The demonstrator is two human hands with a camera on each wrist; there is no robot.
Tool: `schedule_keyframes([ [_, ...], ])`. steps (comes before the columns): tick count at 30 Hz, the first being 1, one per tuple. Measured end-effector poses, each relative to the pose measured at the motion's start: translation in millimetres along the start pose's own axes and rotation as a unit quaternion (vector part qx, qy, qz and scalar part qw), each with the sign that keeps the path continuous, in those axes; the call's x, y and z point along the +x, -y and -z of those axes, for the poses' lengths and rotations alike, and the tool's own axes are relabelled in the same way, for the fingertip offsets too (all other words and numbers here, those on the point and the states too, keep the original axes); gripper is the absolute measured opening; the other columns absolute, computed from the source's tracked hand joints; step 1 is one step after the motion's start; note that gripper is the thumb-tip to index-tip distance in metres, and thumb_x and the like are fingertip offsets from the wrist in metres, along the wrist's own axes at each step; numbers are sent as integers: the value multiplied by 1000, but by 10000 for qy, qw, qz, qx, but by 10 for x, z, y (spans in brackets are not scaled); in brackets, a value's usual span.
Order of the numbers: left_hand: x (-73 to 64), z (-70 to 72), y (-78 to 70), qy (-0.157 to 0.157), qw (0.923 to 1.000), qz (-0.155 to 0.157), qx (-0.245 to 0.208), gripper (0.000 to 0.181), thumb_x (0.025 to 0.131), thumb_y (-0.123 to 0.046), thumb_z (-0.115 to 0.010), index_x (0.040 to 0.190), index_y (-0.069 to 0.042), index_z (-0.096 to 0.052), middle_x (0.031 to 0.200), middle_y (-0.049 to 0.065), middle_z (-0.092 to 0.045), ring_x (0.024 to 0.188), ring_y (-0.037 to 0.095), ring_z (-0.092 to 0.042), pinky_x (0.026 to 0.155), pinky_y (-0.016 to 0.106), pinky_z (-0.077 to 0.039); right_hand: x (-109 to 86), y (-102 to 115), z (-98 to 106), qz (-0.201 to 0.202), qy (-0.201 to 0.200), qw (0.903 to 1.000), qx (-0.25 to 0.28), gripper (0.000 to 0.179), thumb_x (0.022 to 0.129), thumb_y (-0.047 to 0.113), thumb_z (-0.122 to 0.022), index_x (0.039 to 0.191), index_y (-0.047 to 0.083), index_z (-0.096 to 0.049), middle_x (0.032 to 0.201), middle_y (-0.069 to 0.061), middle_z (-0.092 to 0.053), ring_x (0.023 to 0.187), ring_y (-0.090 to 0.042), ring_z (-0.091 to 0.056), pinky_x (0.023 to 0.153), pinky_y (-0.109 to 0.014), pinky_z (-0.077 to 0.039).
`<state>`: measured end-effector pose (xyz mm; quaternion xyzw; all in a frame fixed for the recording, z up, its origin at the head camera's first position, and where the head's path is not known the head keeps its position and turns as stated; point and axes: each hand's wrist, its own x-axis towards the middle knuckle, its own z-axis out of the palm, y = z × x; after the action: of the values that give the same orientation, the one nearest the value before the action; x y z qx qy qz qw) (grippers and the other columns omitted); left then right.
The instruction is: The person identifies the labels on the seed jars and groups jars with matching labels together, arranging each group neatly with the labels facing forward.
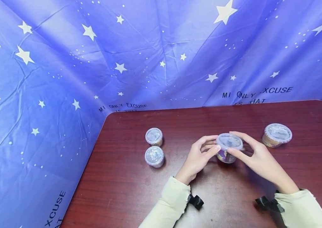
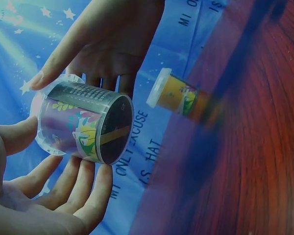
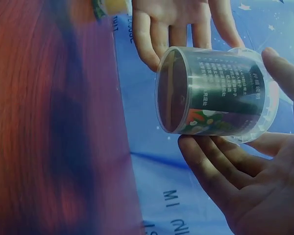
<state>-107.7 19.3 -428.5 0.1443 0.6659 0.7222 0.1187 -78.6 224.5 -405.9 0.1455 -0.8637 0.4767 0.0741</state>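
Note:
Both hands hold a clear plastic cup (image 1: 226,155) with a translucent lid and a purple printed label. My left hand (image 1: 198,158) grips its left side, thumb near the lid rim. My right hand (image 1: 259,160) grips the opposite side in the same way. The wrist views show the cup's flat base, so it is raised off the table. Its label has yellow and green drawings in the left wrist view, where the cup (image 2: 83,122) lies between the two hands. White print on a dark panel faces the right wrist camera on the cup (image 3: 220,88).
Two similar lidded cups, a farther one (image 1: 153,136) and a nearer one (image 1: 154,156), stand close together at the left. Another lidded cup (image 1: 277,135) with a yellowish label stands at the right. The dark red wooden table (image 1: 115,190) meets a blue star-printed cloth (image 1: 149,47) behind.

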Motion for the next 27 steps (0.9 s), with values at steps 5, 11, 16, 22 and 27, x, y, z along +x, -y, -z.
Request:
schedule_keyframes([
  [5,-39,87,-39,-22,10000,-46,-56,34,95,-16,-66,129,-14,-63,120,-2,-67,109,10,-63,96,23,-50,52,53,-41,136,110,9998,-7,53,93,12,-70,142,11,-51,128,-13,-63,100,11,-58,81,-5,-48],
  [11,-103,189,-117,-122,9997,-86,-172,34,96,-12,-64,130,-8,-62,123,7,-65,106,10,-63,95,25,-52,93,90,-97,274,355,9989,108,54,97,11,-64,148,15,-46,134,-11,-59,103,9,-58,85,-6,-46],
  [16,-144,271,-186,-122,9994,-22,-323,36,97,-9,-62,132,-3,-59,124,16,-63,103,11,-63,93,27,-55,118,124,-130,289,602,9972,335,56,100,11,-58,152,19,-40,141,-13,-54,108,7,-59,89,-7,-46],
  [22,-154,364,-228,-210,9991,109,-343,35,98,-9,-60,133,-3,-59,123,16,-63,101,12,-63,95,33,-55,149,167,-134,229,859,9957,242,52,105,18,-50,155,20,-34,151,-11,-46,128,13,-39,99,0,-29],
  [27,-159,416,-232,-213,9989,201,-356,35,100,-10,-58,134,-5,-58,121,15,-64,98,11,-64,98,40,-54,179,186,-167,221,848,9956,346,50,105,17,-50,153,16,-38,150,-11,-47,126,11,-42,98,-3,-33],
])
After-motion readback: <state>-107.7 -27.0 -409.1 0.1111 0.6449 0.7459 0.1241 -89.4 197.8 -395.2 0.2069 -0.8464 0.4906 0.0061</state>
